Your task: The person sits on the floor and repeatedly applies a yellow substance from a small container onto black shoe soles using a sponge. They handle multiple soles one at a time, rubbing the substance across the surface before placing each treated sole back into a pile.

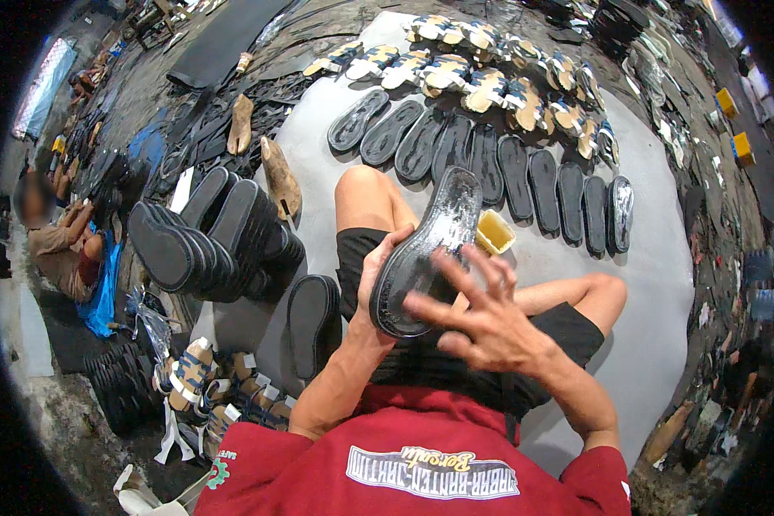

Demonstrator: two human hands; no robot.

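My left hand [377, 279] grips a black sandal sole [445, 222] by its left edge, above my crossed legs. The sole is tilted, and its upper face shines as if wet toward the far end. My right hand [506, 322] is spread over the heel half, fingers apart, with fingertips at or just above the surface; contact is hard to tell. Just beyond the sole stands a small yellowish tub [500, 225]. Farther out, several black soles [514, 176] with glossy faces lie in a curved row on a grey sheet [654, 284].
Behind the row stand several tan sandals [445, 73] with blue and white straps. At left are stacked black soles [168, 245], a single sole [311, 322] and a wooden shoe last [279, 176]. More strapped sandals [191, 374] lie lower left. Another person [64, 245] sits far left.
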